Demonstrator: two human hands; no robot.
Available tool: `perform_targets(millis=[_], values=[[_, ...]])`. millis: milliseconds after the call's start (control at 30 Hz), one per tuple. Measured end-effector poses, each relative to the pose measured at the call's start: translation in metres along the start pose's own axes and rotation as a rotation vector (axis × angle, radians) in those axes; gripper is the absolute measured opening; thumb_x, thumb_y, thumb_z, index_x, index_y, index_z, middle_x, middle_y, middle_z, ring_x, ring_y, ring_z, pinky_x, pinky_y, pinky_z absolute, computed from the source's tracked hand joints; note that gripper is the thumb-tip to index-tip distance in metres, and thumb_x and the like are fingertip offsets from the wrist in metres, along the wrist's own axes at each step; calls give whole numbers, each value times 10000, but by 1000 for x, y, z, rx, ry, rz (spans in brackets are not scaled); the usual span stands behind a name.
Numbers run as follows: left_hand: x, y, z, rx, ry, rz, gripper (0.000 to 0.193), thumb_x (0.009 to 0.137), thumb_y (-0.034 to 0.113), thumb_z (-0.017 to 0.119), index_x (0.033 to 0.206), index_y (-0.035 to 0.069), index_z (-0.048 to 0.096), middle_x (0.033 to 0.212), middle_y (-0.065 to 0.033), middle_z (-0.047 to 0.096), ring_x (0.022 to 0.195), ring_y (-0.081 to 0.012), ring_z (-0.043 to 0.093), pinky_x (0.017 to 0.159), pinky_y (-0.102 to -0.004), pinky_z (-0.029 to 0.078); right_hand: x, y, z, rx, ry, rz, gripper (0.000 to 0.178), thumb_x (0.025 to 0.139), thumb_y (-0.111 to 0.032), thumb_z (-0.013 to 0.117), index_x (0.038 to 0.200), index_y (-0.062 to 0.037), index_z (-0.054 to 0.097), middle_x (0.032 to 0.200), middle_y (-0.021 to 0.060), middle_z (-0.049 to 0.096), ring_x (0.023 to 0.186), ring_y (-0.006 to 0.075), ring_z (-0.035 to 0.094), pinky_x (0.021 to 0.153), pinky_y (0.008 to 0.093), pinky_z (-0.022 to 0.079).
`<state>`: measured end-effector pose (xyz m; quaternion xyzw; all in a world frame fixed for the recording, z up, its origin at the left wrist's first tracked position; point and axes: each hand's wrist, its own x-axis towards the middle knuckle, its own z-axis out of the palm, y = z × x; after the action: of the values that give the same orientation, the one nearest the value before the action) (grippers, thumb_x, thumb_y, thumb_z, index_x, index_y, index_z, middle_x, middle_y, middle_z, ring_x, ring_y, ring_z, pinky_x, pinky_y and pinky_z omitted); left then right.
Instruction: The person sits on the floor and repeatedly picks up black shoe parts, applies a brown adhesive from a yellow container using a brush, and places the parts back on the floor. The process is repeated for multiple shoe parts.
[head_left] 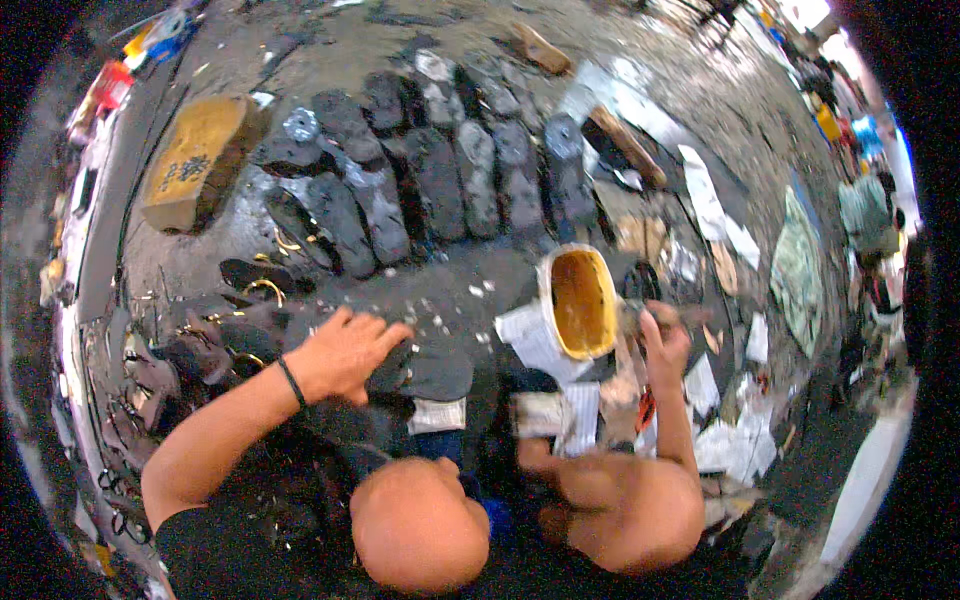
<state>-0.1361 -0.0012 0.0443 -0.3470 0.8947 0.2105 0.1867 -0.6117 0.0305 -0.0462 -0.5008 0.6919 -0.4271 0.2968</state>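
Observation:
My left hand [345, 352] is open, fingers spread, over the edge of a dark shoe sole [441, 375] in front of my knees. Whether the fingertips touch the sole I cannot tell. To the right, my right hand [665, 345] is closed beside a squarish tub [548, 290] coated inside with amber-yellow stuff. A blurred greyish thing shows at its fingers; its kind is unclear. Beyond both hands, dark shoe soles [435, 185] lie in rows on the ground. Black sandals [265, 280] with gold-coloured rings lie left of my left hand.
A yellow-brown block [195, 165] stands at the far left. Brown sole-shaped pieces [625, 148] lie beyond the tub. Paper scraps [735, 450] and offcuts litter the right side. A pale green cloth [797, 270] lies further right. My bare knees [420, 525] rise at the near edge.

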Motion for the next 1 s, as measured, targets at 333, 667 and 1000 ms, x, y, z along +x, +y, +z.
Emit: perform_targets(millis=[333, 667, 1000], values=[[-54, 34, 7, -1147, 736, -411, 859, 754, 197, 798, 1471, 67, 345, 1232, -92, 592, 1128, -239, 599, 1011, -401, 467, 16, 20, 61, -497, -151, -208, 346, 886, -317, 703, 1070, -27, 659, 904, 204, 700, 870, 382, 688, 770, 452, 548], [72, 71, 170, -2103, 1063, -771, 224, 915, 69, 682, 1128, 24, 631, 1117, -66, 661, 1031, -191, 643, 861, -335, 544, -21, -10, 11, -770, -335, -99, 437, 856, -294, 687, 1101, 40, 547, 985, 282, 668, 915, 452, 660, 798, 539, 527], [21, 66, 136, -223, 961, -647, 503, 830, 229, 769, 1249, 23, 582, 1194, -180, 631, 1069, -321, 616, 950, -432, 485, -39, -10, -3, -670, -430, 71, 442, 850, -274, 695, 1126, 28, 527, 858, 275, 675, 840, 458, 668, 759, 531, 527]])
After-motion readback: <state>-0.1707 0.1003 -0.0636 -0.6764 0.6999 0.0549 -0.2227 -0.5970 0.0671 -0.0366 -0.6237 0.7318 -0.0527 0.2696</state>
